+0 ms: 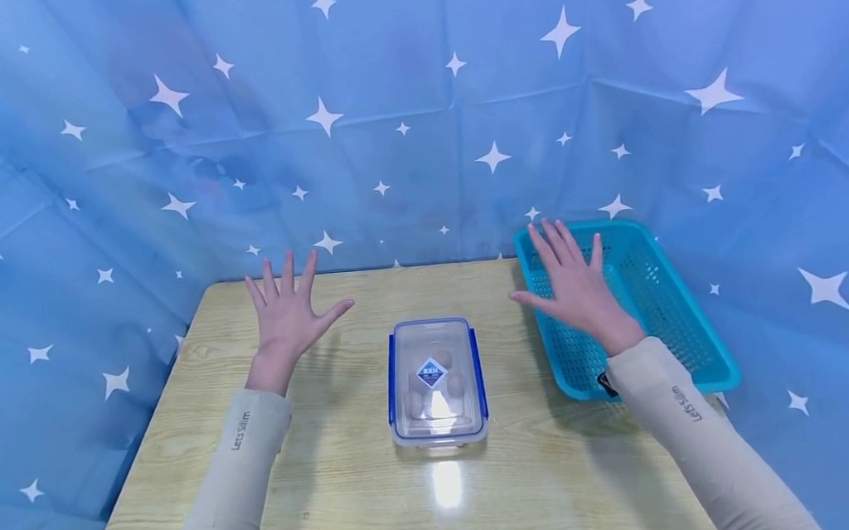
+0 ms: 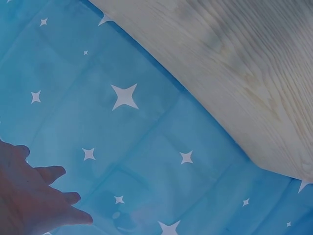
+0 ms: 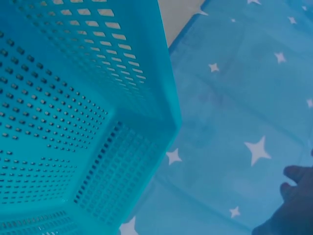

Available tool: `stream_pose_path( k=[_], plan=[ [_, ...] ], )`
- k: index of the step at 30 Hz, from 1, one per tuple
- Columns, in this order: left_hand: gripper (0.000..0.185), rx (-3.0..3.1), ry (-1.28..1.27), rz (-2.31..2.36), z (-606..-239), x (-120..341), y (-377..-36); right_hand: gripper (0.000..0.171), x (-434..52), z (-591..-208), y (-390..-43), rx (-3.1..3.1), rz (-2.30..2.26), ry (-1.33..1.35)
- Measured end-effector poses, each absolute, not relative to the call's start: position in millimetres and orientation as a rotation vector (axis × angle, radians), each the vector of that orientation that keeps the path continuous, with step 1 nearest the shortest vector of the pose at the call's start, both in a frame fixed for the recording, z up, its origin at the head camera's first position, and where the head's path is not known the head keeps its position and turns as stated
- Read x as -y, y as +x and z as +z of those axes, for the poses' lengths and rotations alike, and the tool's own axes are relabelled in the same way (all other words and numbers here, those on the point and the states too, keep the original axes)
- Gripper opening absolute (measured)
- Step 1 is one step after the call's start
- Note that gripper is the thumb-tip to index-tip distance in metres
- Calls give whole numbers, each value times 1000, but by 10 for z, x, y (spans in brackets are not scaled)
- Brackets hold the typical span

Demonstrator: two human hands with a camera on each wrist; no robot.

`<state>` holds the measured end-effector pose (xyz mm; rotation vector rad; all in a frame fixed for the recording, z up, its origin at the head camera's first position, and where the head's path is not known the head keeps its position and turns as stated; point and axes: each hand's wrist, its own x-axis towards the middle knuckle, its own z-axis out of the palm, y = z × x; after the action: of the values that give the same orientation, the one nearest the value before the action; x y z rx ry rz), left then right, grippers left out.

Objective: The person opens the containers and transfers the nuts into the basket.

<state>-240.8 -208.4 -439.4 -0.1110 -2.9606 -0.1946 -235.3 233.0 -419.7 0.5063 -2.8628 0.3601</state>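
Hands first: your left hand (image 1: 288,313) is spread flat with all fingers straight and apart, palm down over the far left part of the table (image 1: 353,503), and it holds nothing. Your right hand (image 1: 574,286) is spread the same way, fingers straight, thumb out toward the middle, and it also holds nothing. It hangs over the near-left part of the basket (image 1: 688,336); whether it touches the basket's rim cannot be told from the head view.

Between your two hands, nearer to you, sits the box (image 1: 435,381). It is clear plastic with blue clips down its long sides and a lid closed on top, and a diamond-shaped blue label sits on the lid. Pale rounded things show dimly through the lid; what they are cannot be told. The box stands well apart from both hands, and just left of the basket without touching it.

The basket is turquoise, perforated, and stands at the table's right edge, slightly turned. Your right wrist view looks into its holed floor and wall (image 3: 73,122), with your fingertips (image 3: 293,174) dark at the lower right. Your left wrist view shows your fingers (image 2: 49,174) against the starred blue cloth (image 2: 146,147), with the table edge (image 2: 234,73) above.

Both sleeves are beige, with small lettering near the wrists.
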Motion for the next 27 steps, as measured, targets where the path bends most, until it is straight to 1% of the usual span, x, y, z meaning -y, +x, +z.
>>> stream_pose_path(
  k=[16, 27],
  plan=[
    [103, 2998, -110, -217, -4463, 2031, -2382, 104, -2193, -4276, -2296, 2853, 403, 528],
    [103, 2982, -126, -312, -4569, 1972, -2292, 103, -2142, -4340, -2223, 2852, 446, 555]
  ],
)
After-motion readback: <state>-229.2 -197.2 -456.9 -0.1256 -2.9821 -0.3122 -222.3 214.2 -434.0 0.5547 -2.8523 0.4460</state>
